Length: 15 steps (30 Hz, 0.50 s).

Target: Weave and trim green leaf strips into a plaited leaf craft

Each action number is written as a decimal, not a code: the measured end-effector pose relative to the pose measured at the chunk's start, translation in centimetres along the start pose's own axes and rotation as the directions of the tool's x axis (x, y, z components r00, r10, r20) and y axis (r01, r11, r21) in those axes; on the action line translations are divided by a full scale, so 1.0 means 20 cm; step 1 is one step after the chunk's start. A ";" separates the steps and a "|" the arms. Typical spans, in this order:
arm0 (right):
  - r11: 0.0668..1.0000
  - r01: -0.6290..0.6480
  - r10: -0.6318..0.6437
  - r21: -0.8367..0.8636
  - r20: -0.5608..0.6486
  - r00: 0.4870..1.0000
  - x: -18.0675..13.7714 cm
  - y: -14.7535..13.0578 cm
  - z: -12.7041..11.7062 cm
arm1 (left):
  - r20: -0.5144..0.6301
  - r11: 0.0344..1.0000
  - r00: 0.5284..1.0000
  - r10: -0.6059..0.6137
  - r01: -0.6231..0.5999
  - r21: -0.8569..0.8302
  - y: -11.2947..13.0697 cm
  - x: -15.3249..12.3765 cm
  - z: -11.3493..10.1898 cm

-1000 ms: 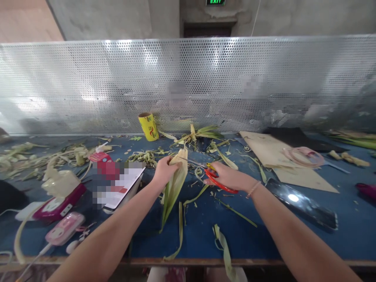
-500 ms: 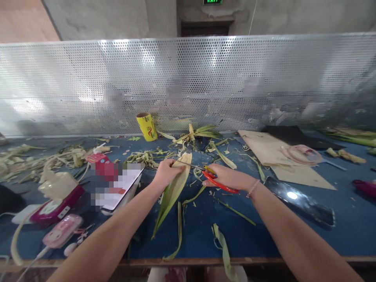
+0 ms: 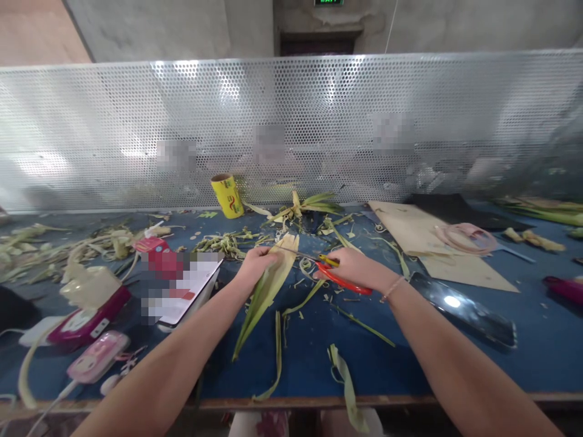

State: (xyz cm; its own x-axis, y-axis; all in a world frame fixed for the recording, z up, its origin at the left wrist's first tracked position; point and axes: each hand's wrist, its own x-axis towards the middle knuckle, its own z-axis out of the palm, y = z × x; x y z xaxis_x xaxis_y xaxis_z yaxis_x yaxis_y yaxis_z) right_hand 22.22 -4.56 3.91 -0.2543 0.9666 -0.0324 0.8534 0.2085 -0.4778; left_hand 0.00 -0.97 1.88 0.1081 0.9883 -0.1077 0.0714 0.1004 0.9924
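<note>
Husk (image 3: 283, 267), one, pale and green-edged: at centre, over the table, its upper end between the hands, its green tips toward the near edge. Left hand (image 3: 254, 267): gripping the husk near its upper end, thumb on top. Right hand (image 3: 355, 268): closed around the handles of scissors (image 3: 345, 283), red and yellow; blades across the husk's upper part. Whether they are biting cannot be told.

Tube (image 3: 229, 200), one, yellow, printed: leaning slightly, by the panel; mouth open, brown inner wall, contents hidden. Case (image 3: 98, 358), one, pink, at left; inside out of sight.

Table (image 3: 437, 379), blue-topped, brown front edge: strewn with husk strips and scraps, thickest at left. Also a phone (image 3: 464, 312), dark, right of the right hand; cardboard (image 3: 405, 233), with a pink coil (image 3: 469, 240) on it.

Panel (image 3: 300, 109), perforated metal, along the far side. Beyond: grey wall (image 3: 182, 27), dark doorway (image 3: 316, 45), green sign (image 3: 328, 2), cut by the top edge.
</note>
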 end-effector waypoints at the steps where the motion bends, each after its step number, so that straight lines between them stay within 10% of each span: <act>1: 1.000 -0.002 0.002 -0.009 -0.006 1.000 0.00 0.01 0.00 | -0.001 1.000 1.000 0.008 -0.008 -0.024 0.01 0.00 0.00; 15: 1.000 0.010 -0.010 0.029 -0.006 1.000 0.07 0.09 0.02 | -0.065 0.990 0.993 0.100 -0.093 0.106 0.00 0.03 -0.03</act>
State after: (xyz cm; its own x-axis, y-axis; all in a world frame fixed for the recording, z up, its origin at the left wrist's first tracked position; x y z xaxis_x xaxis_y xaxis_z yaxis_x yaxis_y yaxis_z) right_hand 23.22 -2.89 2.72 -0.2602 0.9653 -0.0227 0.8371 0.2138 -0.5036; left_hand -0.54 -0.39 1.84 0.0505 0.9987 -0.0039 0.1661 -0.0045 0.9861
